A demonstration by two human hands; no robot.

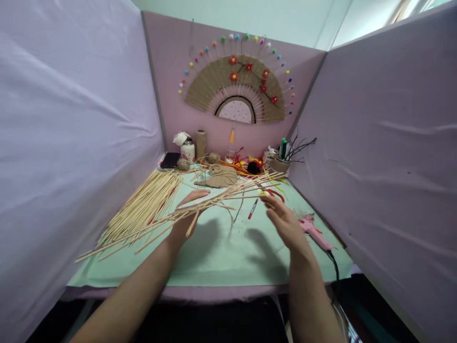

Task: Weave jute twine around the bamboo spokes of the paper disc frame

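A loose bundle of thin wooden sticks (219, 195) slants above the table, low at the left and higher at the right. My left hand (183, 228) holds it near the middle, thumb side up, with the sticks lying across the palm. One shorter stick points toward me from that hand. My right hand (283, 224) is open beside the bundle's right part, fingers apart; whether a fingertip touches a stick, I cannot tell. A red-and-white marker (253, 209) lies between my hands. Just beyond my right hand are red-handled scissors (274, 193), partly hidden.
A pile of sticks (143, 205) covers the table's left side. A pink glue gun (316, 233) with a black cord lies at right. Behind are cardboard (223, 177), twine balls, a jar (187, 151) and a pen cup (281, 165). A decorated fan (210, 78) hangs on the back panel.
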